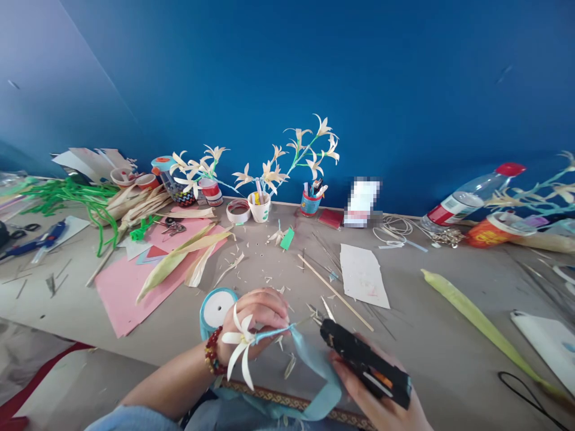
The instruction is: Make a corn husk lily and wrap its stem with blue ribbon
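Observation:
My left hand (263, 308) pinches the stem of a white handmade flower (244, 337), whose narrow petals spread out over my wrist. Pale blue ribbon (309, 353) is wound round the stem and trails down in a loop towards my lap. My right hand (359, 386) is wrapped round a black hot glue gun (366, 359). Its nozzle points left at the stem's tip, a short way apart from it. Beside my left wrist lies a roll of blue ribbon (218, 310), partly hidden by the hand.
Finished flower sprays stand in a white paper cup (259, 208) by the blue wall. Pink paper (135, 293) and corn husks (175, 263) lie left. A thin stick (335, 292), white paper (365, 275), a long husk (480, 326) and a bottle (471, 197) are right.

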`<state>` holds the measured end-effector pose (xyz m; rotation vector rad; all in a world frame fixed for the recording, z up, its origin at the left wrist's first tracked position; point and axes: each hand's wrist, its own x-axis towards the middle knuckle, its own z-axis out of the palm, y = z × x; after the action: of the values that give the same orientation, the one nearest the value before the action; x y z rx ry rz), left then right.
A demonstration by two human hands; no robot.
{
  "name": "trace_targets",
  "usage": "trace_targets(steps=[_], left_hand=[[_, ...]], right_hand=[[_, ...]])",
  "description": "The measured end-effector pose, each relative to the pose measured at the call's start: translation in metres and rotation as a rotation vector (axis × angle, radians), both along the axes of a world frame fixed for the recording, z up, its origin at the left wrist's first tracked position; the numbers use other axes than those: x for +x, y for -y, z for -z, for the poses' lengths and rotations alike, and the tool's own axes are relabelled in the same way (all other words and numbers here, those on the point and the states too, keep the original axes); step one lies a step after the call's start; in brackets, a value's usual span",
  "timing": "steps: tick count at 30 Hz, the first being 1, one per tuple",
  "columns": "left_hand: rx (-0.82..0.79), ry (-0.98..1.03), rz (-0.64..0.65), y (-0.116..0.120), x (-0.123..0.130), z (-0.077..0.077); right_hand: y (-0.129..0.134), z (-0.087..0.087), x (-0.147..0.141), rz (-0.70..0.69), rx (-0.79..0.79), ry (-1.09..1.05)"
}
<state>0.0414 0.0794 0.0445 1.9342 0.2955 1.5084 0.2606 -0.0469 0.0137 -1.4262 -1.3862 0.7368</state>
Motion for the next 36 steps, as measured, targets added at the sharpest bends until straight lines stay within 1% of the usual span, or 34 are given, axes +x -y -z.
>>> trace_targets(steps=[2, 4, 5, 6, 7, 8, 9, 10, 12, 16, 18, 20, 22, 23, 25, 26, 27, 28, 30, 32, 33, 34, 36], left_hand=[[0.009, 0.003, -0.011, 0.0, 0.0, 0.0], [0.014, 0.0, -0.016, 0.0, 0.0, -0.001], [0.012, -0.006, -0.014, 0.0, 0.0, -0.002], [0.009, -0.014, -0.009, 0.0, 0.0, -0.003], [0.009, -0.021, -0.001, 0.0, 0.0, -0.004], [0.013, -0.028, 0.008, 0.0, 0.0, -0.005], [0.023, -0.032, 0.019, 0.0, 0.0, -0.005], [0.037, -0.04, 0.028, -0.001, 0.0, -0.006], [0.06, -0.055, 0.031, -0.002, 0.0, -0.007], [0.044, -0.087, 0.02, -0.002, 0.001, -0.006], [0.028, -0.099, 0.009, -0.001, 0.002, -0.005], [0.026, -0.095, 0.002, -0.001, 0.002, -0.005], [0.037, -0.085, 0.011, -0.002, 0.003, -0.005], [0.045, -0.082, 0.021, -0.002, 0.003, -0.005], [0.052, -0.088, 0.038, -0.002, 0.002, -0.004], [0.051, -0.098, 0.048, -0.002, 0.002, -0.003], [0.048, -0.107, 0.057, -0.002, 0.001, -0.002], [0.045, -0.116, 0.062, -0.001, 0.0, -0.001], [0.044, -0.132, 0.062, -0.001, -0.001, 0.002], [0.05, -0.15, 0.058, -0.001, -0.003, 0.005], [0.053, -0.16, 0.059, -0.001, -0.004, 0.006], [0.056, -0.166, 0.062, -0.001, -0.004, 0.006], [0.059, -0.174, 0.072, -0.002, -0.005, 0.008]], right_hand=[[0.001, 0.004, 0.006, 0.078, -0.002, -0.04], [-0.004, 0.003, 0.021, 0.142, 0.004, 0.07], [-0.008, 0.0, 0.033, 0.181, 0.016, 0.209], [-0.014, -0.003, 0.046, 0.235, 0.008, 0.391], [-0.02, -0.006, 0.061, 0.273, -0.008, 0.46], [-0.025, -0.008, 0.074, 0.314, -0.045, 0.539], [-0.031, -0.01, 0.087, 0.351, -0.138, 0.733], [-0.035, -0.01, 0.098, 0.351, -0.211, 0.882], [-0.04, -0.005, 0.112, 0.333, -0.294, 1.044], [-0.04, 0.011, 0.121, 0.23, -0.319, 1.124], [-0.039, 0.015, 0.124, 0.182, -0.314, 1.146], [-0.039, 0.013, 0.128, 0.129, -0.295, 1.167], [-0.038, 0.003, 0.127, 0.094, -0.234, 1.175], [-0.037, -0.005, 0.123, 0.098, -0.185, 1.166], [-0.033, -0.022, 0.106, 0.125, -0.065, 1.059], [-0.031, -0.031, 0.093, 0.097, -0.016, 0.939], [-0.028, -0.039, 0.077, 0.037, 0.027, 0.775], [-0.026, -0.045, 0.059, -0.048, 0.033, 0.589], [-0.025, -0.052, 0.021, -0.244, -0.055, 0.186], [-0.027, -0.054, -0.012, -0.357, -0.129, -0.163], [-0.03, -0.054, -0.025, -0.383, -0.16, -0.31], [-0.032, -0.052, -0.036, -0.371, -0.197, -0.437], [-0.034, -0.049, -0.048, -0.368, -0.279, -0.622]])
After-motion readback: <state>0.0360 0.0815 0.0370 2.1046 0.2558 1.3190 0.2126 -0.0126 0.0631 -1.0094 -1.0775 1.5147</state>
